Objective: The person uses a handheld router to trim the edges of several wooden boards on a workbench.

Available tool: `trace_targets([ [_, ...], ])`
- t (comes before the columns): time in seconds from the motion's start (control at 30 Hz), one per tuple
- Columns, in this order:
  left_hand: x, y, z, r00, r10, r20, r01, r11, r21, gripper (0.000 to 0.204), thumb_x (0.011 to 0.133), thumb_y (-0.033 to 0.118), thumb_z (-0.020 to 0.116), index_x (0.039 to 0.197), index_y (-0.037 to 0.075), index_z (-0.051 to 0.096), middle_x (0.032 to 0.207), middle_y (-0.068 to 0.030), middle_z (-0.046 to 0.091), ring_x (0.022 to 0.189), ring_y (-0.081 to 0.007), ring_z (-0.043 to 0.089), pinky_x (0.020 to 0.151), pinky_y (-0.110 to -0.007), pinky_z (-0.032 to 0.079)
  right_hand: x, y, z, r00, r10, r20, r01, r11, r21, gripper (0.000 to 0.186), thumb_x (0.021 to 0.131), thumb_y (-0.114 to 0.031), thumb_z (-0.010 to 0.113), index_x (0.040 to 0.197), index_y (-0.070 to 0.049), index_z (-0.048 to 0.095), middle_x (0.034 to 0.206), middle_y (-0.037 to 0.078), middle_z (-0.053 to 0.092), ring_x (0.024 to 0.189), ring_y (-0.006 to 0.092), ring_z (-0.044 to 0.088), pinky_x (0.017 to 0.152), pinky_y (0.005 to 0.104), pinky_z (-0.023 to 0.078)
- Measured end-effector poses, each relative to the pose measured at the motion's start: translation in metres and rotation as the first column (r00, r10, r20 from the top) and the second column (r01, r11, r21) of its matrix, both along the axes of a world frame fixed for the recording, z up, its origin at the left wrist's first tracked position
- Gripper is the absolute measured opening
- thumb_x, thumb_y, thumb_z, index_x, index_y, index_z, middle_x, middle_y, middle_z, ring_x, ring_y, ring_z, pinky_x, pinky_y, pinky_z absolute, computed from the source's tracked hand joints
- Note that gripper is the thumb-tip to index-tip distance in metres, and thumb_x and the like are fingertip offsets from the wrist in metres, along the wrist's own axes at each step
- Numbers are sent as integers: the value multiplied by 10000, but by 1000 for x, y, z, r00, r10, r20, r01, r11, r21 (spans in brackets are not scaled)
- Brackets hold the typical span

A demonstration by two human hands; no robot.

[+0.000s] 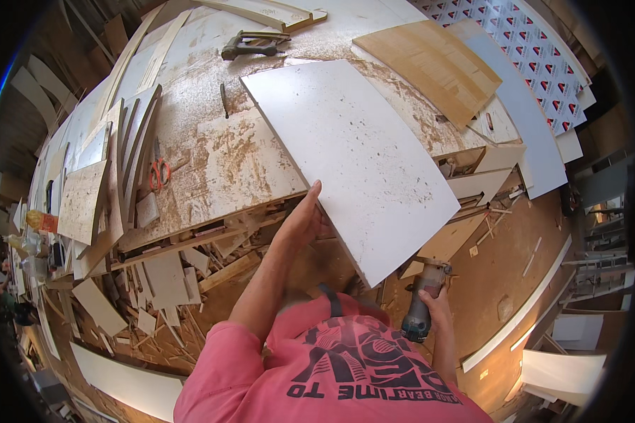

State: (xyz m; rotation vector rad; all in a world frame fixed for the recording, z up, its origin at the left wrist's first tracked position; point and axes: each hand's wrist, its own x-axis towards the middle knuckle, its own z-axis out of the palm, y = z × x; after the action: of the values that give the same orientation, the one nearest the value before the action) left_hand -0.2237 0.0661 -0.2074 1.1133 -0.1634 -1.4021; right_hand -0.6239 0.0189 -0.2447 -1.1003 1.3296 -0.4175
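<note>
A white panel [353, 155] lies tilted across the front edge of the workbench, sprinkled with brown chips. My left hand [307, 220] grips its left long edge, thumb on the top face and fingers underneath. In my right hand [441, 309] is a trim router [418, 309], a dark grey cylinder with a teal end. Its base is up near the panel's near right corner; whether it touches the panel I cannot tell. My right fingers are wrapped round the tool's body and partly hidden.
Sawdust covers the workbench [226, 166]. On it are orange-handled scissors [159, 174], a dark nail gun-like tool [252, 46], stacked strips [137, 134] and a wooden board [430, 67]. Offcuts [169, 282] are heaped beneath its front edge. A patterned sheet [522, 56] lies far right.
</note>
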Motion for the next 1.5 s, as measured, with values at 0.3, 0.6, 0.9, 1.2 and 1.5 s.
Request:
trace_targets([
  [0.3,-70,-62,16,936,352,-14,-350,928,-129,424,948,222,611,1274,-26,501,1110,-118,607,996,-197,607,848,-377,514,-76,-108,-31,993,74,87,-75,997,17,869,825,-189,749,1495,2,230,1357,154,495,1226,265,522,1054,370,417],
  [0.6,-151,-33,68,744,619,-252,-661,736,-146,364,976,142,581,1286,-20,481,1223,-121,591,1125,-223,591,995,-412,499,-94,-150,-54,980,190,55,-191,981,10,861,836,-181,728,1495,30,215,1379,173,480,1263,267,502,1059,387,415],
  [0.9,-183,-44,10,633,753,-179,-769,638,-31,363,969,290,632,1220,33,580,1167,-63,622,1062,-198,598,941,-377,495,-76,-155,-38,983,175,51,-173,984,-46,693,807,-240,750,1362,-23,397,1232,135,575,1109,236,592,924,367,505],
  [1.2,-191,-120,-60,861,401,-311,-408,912,45,605,1010,492,494,1373,11,443,1315,-150,559,1220,-280,542,1047,-466,427,-79,-171,-9,983,176,-54,-178,984,-30,969,734,-388,811,1451,9,295,1343,187,498,1246,286,512,1039,407,429],
  [1.5,-170,-93,-68,982,-190,23,183,967,178,425,1043,380,460,1287,34,496,1220,-163,608,991,-228,659,814,-342,543,-49,-220,19,927,315,-203,-359,901,-243,1096,692,-478,821,1471,52,262,1354,225,499,1245,305,519,1055,397,410],
])
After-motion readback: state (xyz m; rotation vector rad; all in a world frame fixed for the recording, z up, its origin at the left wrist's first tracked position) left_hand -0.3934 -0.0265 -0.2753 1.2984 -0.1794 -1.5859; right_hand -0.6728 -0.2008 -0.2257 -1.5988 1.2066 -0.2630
